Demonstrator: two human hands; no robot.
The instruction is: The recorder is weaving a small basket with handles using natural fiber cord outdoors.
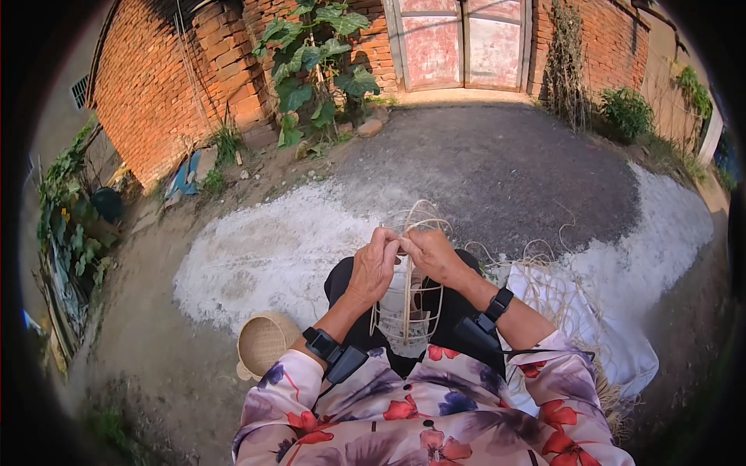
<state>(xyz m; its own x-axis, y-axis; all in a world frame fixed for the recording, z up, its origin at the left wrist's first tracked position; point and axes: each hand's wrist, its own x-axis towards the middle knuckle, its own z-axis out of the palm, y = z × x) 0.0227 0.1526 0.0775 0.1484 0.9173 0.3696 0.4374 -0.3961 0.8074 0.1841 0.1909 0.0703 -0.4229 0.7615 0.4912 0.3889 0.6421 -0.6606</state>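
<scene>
Between my knees stands an open wire frame (406,336), rounded like a basket, with pale cane-like strands bound along some of its wires. My left hand (374,268) and my right hand (434,255) meet over its upper part, fingertips pinched close together. A thin pale strand (420,208) loops up beyond my fingers, and they appear to grip it against the frame. The exact spot they hold is hidden by the fingers. Each wrist wears a black strapped device.
A small woven basket (266,346) sits on the ground at my left. To my right, a tangle of loose pale strands (544,272) lies over a white sack (629,353). Farther off are a leafy plant (322,62), brick walls (155,85) and a faded red double door (431,50).
</scene>
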